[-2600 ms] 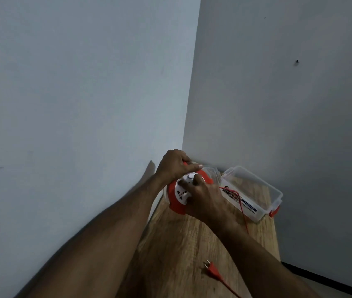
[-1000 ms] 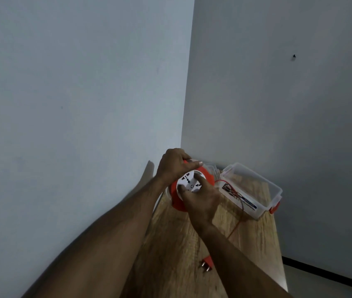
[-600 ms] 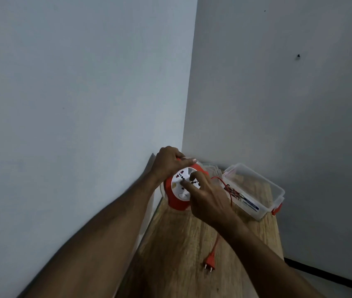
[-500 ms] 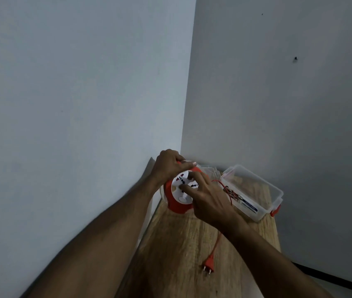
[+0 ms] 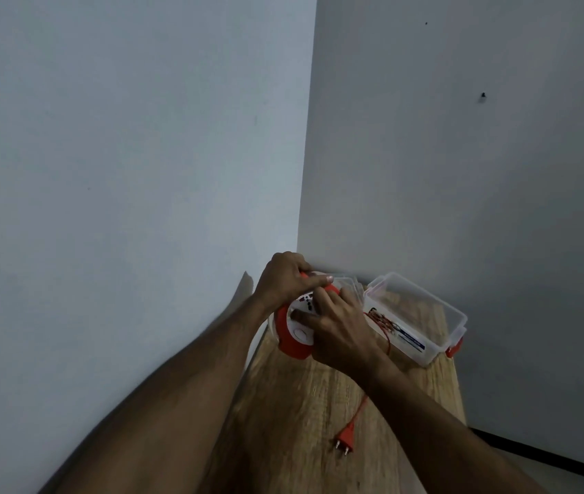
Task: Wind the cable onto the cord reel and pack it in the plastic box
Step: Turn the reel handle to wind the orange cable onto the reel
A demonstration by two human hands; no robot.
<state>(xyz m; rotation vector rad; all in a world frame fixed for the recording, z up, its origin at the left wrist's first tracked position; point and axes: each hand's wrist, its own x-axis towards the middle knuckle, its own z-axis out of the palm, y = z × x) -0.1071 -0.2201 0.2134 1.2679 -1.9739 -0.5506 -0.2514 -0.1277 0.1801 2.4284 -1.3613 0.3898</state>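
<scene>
Left hand (image 5: 283, 281): fingers curled over the top rim of the cord reel (image 5: 292, 338), thumb laid flat along it. Right hand (image 5: 337, 329): fingers gripping the white socket face, hiding its right half. Reel held on edge above the counter (image 5: 301, 404), face toward the camera. Red cable (image 5: 363, 404) trails to the plug (image 5: 343, 442), prongs pointing nearward. Clear plastic box (image 5: 422, 315) lies open, just right; contents indistinct.

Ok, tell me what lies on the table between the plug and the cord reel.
In the head view, only the red cable crosses bare wooden table from the plug toward the cord reel.
</scene>
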